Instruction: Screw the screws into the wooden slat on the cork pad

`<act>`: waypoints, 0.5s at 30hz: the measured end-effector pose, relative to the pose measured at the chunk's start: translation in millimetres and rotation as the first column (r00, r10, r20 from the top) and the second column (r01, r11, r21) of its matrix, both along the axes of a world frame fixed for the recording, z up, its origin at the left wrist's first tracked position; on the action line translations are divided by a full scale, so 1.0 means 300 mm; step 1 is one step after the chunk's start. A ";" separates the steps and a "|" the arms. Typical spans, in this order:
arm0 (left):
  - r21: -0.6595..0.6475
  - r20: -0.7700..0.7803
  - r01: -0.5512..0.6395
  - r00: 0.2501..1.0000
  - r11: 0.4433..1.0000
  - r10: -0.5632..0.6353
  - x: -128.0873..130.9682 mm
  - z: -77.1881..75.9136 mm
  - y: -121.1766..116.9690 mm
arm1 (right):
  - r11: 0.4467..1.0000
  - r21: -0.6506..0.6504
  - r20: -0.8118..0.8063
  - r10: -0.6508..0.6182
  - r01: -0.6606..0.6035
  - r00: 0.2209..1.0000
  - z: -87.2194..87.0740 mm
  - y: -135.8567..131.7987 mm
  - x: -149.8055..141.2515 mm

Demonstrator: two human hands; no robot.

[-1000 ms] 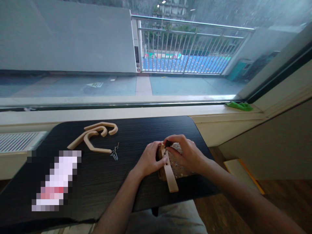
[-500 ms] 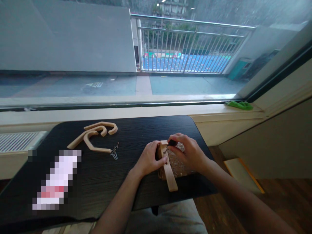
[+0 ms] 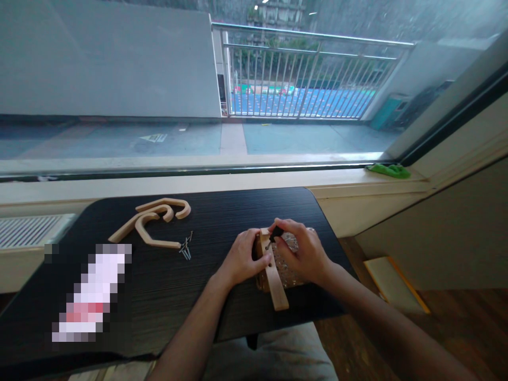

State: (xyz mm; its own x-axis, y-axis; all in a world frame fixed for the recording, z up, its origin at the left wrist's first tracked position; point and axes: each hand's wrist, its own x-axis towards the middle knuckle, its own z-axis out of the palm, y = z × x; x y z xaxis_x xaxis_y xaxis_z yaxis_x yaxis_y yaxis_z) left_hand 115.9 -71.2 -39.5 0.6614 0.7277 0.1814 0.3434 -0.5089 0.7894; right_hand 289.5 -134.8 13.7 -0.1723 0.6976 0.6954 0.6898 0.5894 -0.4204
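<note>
One black table point(image 3: 214, 222), below the window. One brown block point(image 3: 291, 264), on it. Three curved wooden pieces point(image 3: 159, 211), grouped. One wooden strip point(image 3: 275, 283), across the block; left hand point(image 3: 244, 259), fingers clasping it. One small dark-handled tool point(image 3: 275, 232), over the strip; right hand point(image 3: 304, 248), fingers pinching it. Several screws point(image 3: 186, 247), loose.

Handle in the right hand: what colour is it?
The handle in the right hand looks black, or very dark; the head view shows it best.
</note>
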 end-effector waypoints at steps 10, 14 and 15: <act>0.011 0.010 0.004 1.000 1.000 -0.004 0.003 0.000 0.002 | 0.999 -0.022 -0.007 0.050 -0.050 0.999 0.003 0.010 -0.008; 0.008 0.006 -0.002 1.000 1.000 0.002 0.003 -0.001 0.000 | 1.000 -0.015 0.013 0.010 -0.010 1.000 0.004 0.008 -0.008; 0.008 0.005 -0.001 1.000 1.000 0.001 0.003 -0.002 0.000 | 1.000 -0.015 0.016 0.003 -0.003 1.000 0.003 0.008 -0.009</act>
State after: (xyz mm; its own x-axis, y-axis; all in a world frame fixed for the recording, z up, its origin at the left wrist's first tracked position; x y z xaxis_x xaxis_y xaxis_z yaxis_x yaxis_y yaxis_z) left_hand 116.9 -71.1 -40.1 0.6597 0.7269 0.1906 0.3397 -0.5147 0.7872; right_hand 286.8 -132.5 14.7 -0.1856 0.7076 0.6818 0.6945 0.5854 -0.4184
